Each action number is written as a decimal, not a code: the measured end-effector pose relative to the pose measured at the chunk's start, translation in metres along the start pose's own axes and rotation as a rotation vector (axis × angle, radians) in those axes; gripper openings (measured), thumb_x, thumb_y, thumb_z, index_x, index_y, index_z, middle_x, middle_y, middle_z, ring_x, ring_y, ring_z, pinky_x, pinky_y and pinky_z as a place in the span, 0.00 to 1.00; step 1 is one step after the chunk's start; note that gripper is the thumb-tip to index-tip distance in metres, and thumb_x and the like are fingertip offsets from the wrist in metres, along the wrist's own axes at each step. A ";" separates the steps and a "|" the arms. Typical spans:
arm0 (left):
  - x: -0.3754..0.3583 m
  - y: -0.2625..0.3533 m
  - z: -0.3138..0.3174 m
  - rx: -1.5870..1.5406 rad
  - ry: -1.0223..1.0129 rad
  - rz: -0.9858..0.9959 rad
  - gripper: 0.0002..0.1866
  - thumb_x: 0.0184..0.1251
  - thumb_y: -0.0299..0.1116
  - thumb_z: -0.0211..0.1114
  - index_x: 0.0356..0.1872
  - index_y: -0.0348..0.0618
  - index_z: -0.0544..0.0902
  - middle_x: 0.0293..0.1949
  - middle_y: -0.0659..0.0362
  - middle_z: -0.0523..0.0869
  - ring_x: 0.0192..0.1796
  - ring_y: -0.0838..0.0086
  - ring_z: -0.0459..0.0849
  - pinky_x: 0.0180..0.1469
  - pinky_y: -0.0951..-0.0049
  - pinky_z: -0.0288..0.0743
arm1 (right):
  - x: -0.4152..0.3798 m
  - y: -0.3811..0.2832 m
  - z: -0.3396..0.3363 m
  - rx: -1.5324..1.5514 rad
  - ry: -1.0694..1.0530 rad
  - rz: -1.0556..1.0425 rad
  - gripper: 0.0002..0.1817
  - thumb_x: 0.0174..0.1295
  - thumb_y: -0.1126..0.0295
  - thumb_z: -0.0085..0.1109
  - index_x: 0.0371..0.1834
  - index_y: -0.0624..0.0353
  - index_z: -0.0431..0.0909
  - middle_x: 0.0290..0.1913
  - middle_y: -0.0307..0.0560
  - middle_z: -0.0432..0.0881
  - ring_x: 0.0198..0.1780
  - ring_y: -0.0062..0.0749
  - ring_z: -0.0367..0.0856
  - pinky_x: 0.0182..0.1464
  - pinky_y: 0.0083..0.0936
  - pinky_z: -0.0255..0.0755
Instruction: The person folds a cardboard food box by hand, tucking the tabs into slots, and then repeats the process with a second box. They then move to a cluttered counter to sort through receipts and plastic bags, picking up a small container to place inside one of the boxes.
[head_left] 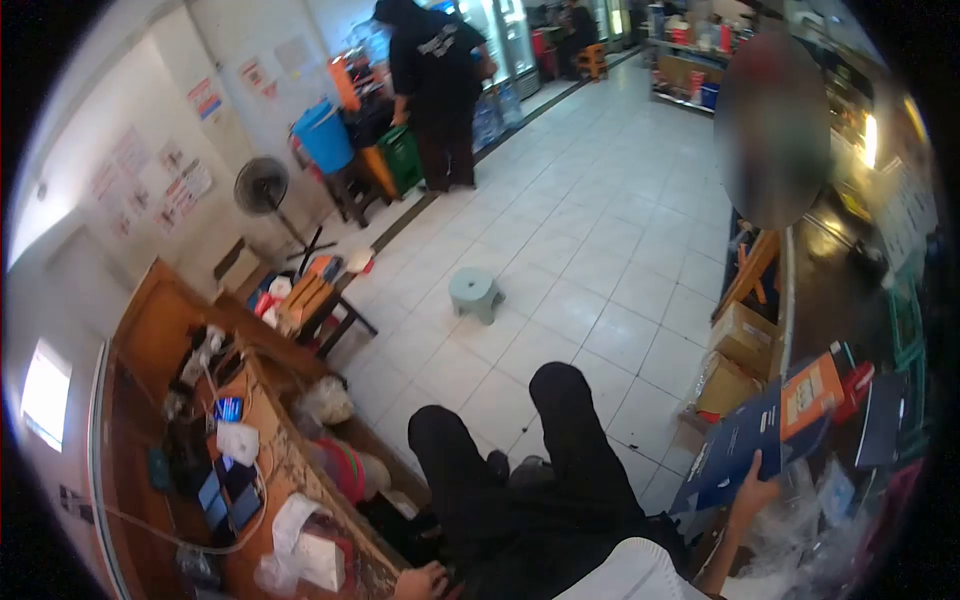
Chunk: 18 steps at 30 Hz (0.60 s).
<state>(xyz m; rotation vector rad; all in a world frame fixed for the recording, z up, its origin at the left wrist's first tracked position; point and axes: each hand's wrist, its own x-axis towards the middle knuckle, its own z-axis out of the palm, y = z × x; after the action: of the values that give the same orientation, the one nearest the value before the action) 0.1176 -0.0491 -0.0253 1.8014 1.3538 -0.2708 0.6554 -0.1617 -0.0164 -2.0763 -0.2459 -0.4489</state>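
At the right, my right hand (755, 492) grips the lower edge of a dark blue folder (735, 450) with pale lettering, its thumb on the near face. An orange printed panel (810, 395) shows at the folder's upper right. My left hand (420, 582) is low in the frame, beside the edge of the worn wooden desk (330, 500) and my dark trousers. Its fingers look loosely bent, with nothing visible in them; part of it is cut off by the frame.
Phones (228, 490), a white box (320, 562) and cables lie on the desk. Clear plastic bags (790, 530) and cardboard boxes (740, 340) are at the right. A stool (476, 293) stands on the tiles. A person in black (435, 90) stands by bins; a blurred shape (775, 130) is at the counter.
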 end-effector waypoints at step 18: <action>0.123 0.020 -0.027 -0.554 0.951 -0.005 0.29 0.57 0.39 0.61 0.55 0.35 0.62 0.50 0.43 0.71 0.44 0.58 0.78 0.47 0.71 0.71 | -0.268 -0.134 0.110 -0.498 -1.522 -1.816 0.26 0.53 0.72 0.46 0.53 0.81 0.60 0.48 0.72 0.70 0.32 0.56 0.77 0.19 0.48 0.70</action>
<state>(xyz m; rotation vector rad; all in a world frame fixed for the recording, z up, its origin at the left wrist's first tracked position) 0.1747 0.0534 -0.0742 1.4561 1.8056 0.9911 0.3878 0.0035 -0.0734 -1.5350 -3.1431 0.2825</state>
